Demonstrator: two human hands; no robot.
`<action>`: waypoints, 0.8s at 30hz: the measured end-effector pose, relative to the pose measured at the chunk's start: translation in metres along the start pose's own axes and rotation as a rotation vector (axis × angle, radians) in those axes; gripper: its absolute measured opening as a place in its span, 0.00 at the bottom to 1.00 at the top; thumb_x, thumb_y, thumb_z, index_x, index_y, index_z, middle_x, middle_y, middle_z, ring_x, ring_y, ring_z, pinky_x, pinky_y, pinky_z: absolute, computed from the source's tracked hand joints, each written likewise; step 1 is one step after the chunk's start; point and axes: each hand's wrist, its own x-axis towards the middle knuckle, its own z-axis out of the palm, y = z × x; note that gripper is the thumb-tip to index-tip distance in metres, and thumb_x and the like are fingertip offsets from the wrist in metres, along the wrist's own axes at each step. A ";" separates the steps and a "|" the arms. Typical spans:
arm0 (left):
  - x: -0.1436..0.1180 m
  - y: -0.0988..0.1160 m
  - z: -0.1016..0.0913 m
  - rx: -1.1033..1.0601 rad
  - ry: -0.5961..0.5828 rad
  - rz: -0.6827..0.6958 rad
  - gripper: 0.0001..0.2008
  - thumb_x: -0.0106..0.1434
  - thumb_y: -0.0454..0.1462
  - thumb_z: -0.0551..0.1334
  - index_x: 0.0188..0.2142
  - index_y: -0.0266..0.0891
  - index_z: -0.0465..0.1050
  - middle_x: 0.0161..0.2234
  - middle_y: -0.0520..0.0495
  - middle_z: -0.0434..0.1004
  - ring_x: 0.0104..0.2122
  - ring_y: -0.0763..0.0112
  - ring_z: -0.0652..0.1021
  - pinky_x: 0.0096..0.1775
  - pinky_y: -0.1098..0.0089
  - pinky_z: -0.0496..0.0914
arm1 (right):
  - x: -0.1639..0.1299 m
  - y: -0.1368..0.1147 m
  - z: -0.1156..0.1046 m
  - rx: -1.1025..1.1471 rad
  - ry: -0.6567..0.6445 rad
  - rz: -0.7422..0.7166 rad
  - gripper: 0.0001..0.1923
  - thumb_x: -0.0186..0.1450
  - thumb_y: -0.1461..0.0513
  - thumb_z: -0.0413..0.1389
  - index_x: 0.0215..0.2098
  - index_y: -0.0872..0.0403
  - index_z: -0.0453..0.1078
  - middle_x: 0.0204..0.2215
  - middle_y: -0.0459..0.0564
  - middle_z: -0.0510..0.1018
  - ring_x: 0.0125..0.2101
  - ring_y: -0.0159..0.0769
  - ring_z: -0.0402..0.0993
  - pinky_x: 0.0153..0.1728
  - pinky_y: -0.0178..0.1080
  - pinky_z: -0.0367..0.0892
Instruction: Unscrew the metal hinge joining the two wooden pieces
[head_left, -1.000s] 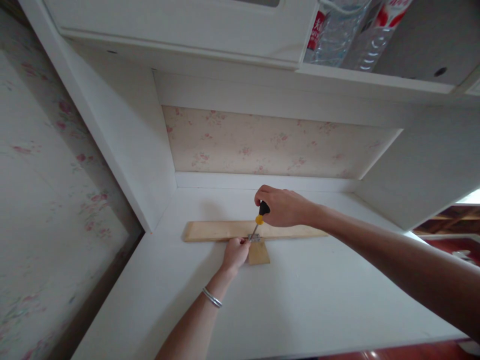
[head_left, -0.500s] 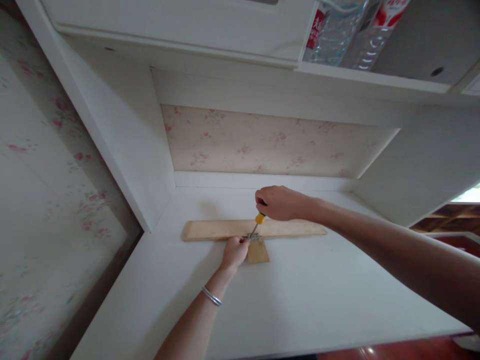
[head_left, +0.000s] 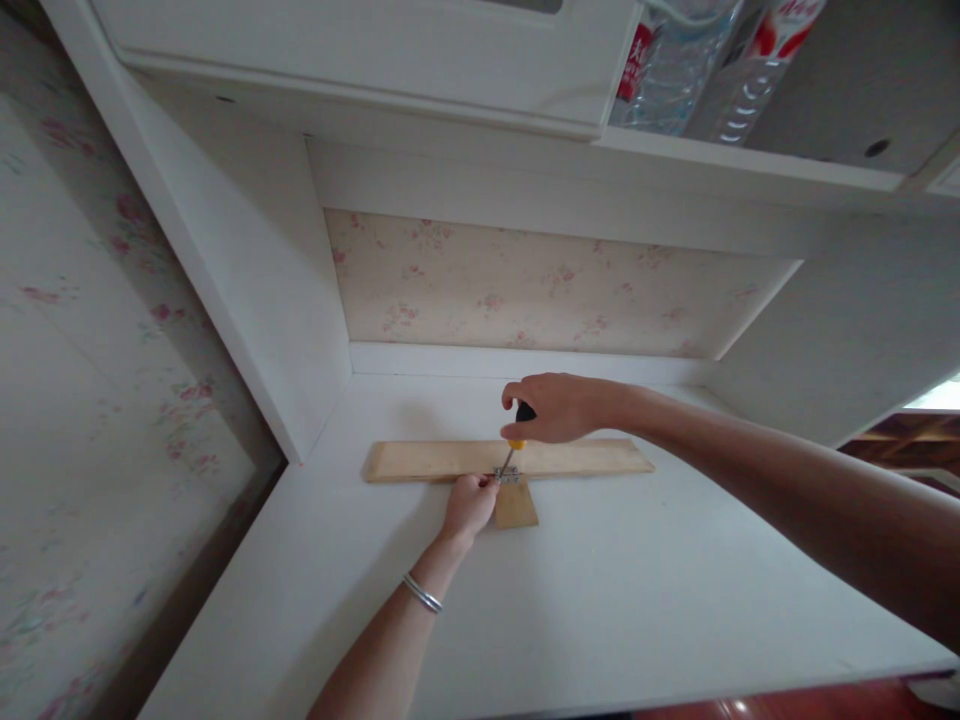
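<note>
A long pale wooden board (head_left: 427, 460) lies across the white desktop, with a small wooden piece (head_left: 516, 505) against its near edge. Where the two meet sits a small metal hinge (head_left: 508, 474). The bent fingers of my left hand (head_left: 470, 506) are closed at the hinge's left end, pinching it; the fingertips are partly hidden. From above, my right hand (head_left: 559, 407) holds a screwdriver (head_left: 517, 443) with a black and yellow handle. Its shaft slants down and its tip meets the hinge. The fingers round the handle are loosely curled.
The white desktop (head_left: 637, 590) runs under both arms. White side panels (head_left: 225, 260) and a low back ledge (head_left: 525, 361) enclose it. Overhead hangs a cabinet (head_left: 360, 60), and plastic bottles (head_left: 675, 75) stand on an upper shelf. Floral wallpaper (head_left: 90, 420) covers the left wall.
My right hand's fingers have loosened and shifted on the screwdriver handle, showing more of the black part. My left hand, the hinge and the wood stay in place.
</note>
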 end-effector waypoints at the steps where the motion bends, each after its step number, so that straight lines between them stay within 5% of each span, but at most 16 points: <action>1: 0.000 0.000 0.000 0.014 0.005 0.011 0.15 0.59 0.43 0.56 0.25 0.35 0.74 0.15 0.53 0.65 0.18 0.77 0.66 0.22 0.73 0.51 | 0.000 -0.001 0.001 -0.025 0.003 0.055 0.20 0.63 0.49 0.47 0.43 0.53 0.69 0.34 0.56 0.76 0.32 0.42 0.72 0.29 0.38 0.60; 3: 0.001 0.000 0.001 0.031 0.006 0.017 0.15 0.59 0.43 0.56 0.25 0.35 0.74 0.15 0.53 0.65 0.18 0.77 0.66 0.21 0.73 0.51 | -0.002 -0.003 0.000 -0.047 0.004 0.042 0.17 0.65 0.54 0.44 0.40 0.54 0.70 0.33 0.56 0.76 0.31 0.41 0.72 0.29 0.38 0.60; 6: 0.001 0.000 0.001 0.047 0.001 0.020 0.15 0.59 0.43 0.56 0.24 0.35 0.74 0.15 0.53 0.64 0.17 0.77 0.65 0.21 0.73 0.49 | -0.006 -0.007 -0.003 0.009 0.005 -0.120 0.15 0.60 0.59 0.52 0.45 0.50 0.68 0.42 0.54 0.74 0.37 0.39 0.72 0.33 0.37 0.61; 8: 0.001 0.001 0.001 0.044 0.005 0.018 0.15 0.59 0.43 0.56 0.24 0.35 0.74 0.15 0.53 0.65 0.17 0.78 0.65 0.21 0.73 0.50 | -0.007 -0.009 -0.004 0.035 0.009 -0.081 0.20 0.58 0.54 0.54 0.48 0.49 0.66 0.43 0.54 0.74 0.38 0.41 0.72 0.33 0.37 0.61; 11: 0.000 0.002 0.000 0.042 0.016 0.016 0.15 0.59 0.43 0.56 0.24 0.36 0.74 0.15 0.53 0.65 0.18 0.77 0.66 0.21 0.74 0.50 | -0.006 -0.011 -0.003 0.009 0.031 0.067 0.19 0.64 0.50 0.45 0.44 0.52 0.69 0.35 0.55 0.76 0.34 0.42 0.72 0.31 0.39 0.60; 16: -0.001 0.002 -0.001 0.051 0.020 0.018 0.16 0.59 0.43 0.57 0.23 0.35 0.74 0.15 0.52 0.67 0.19 0.76 0.67 0.21 0.74 0.51 | -0.006 -0.011 -0.002 0.044 0.035 -0.074 0.15 0.59 0.58 0.52 0.44 0.50 0.67 0.43 0.52 0.74 0.36 0.38 0.72 0.33 0.36 0.60; 20: 0.001 -0.001 0.000 0.042 0.018 0.025 0.16 0.60 0.43 0.56 0.24 0.35 0.74 0.16 0.52 0.67 0.18 0.77 0.66 0.21 0.74 0.51 | -0.005 -0.012 -0.002 -0.019 0.065 0.086 0.16 0.63 0.51 0.47 0.39 0.51 0.69 0.35 0.53 0.76 0.33 0.41 0.71 0.30 0.38 0.60; 24: 0.003 -0.003 0.001 0.019 0.019 0.016 0.15 0.59 0.42 0.56 0.24 0.35 0.74 0.17 0.52 0.67 0.18 0.78 0.65 0.21 0.74 0.50 | -0.003 -0.010 0.000 0.015 0.058 -0.066 0.14 0.61 0.58 0.50 0.45 0.47 0.68 0.44 0.51 0.73 0.35 0.37 0.71 0.32 0.37 0.60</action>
